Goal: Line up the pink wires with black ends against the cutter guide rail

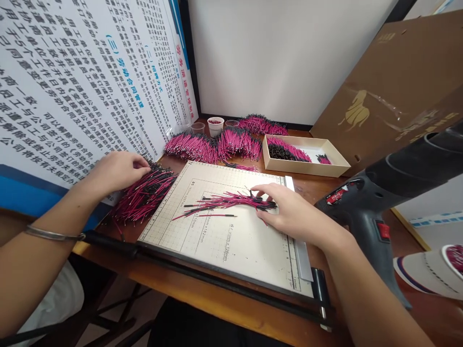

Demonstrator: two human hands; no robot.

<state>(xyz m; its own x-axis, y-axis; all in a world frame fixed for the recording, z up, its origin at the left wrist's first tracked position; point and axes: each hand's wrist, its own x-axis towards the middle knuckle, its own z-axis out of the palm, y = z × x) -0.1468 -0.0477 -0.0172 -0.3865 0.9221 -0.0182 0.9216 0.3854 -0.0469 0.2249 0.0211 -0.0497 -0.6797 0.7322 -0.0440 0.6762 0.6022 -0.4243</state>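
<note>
A loose bundle of short pink-and-black wires point(227, 198) lies across a paper cutter's cream gridded board point(253, 250). The thumb and fingers of my right hand point(285, 212) close around the bundle's right end, low over the board. One single wire point(217, 215) lies apart, just in front of the bundle. To the left, my left hand point(117, 171) hovers at the upper edge of a tangled pile of the same wires point(152, 195). Its fingers are curled with thumb and forefinger close together; whatever they may hold is hidden.
Heaped wires point(213, 147) line the back, near a paper cup point(215, 126). A cream box point(307, 168) holds more wires. A black heat-gun-like tool point(372, 207) and another paper cup point(430, 274) stand right. The cutter's black arm point(224, 282) runs along the front.
</note>
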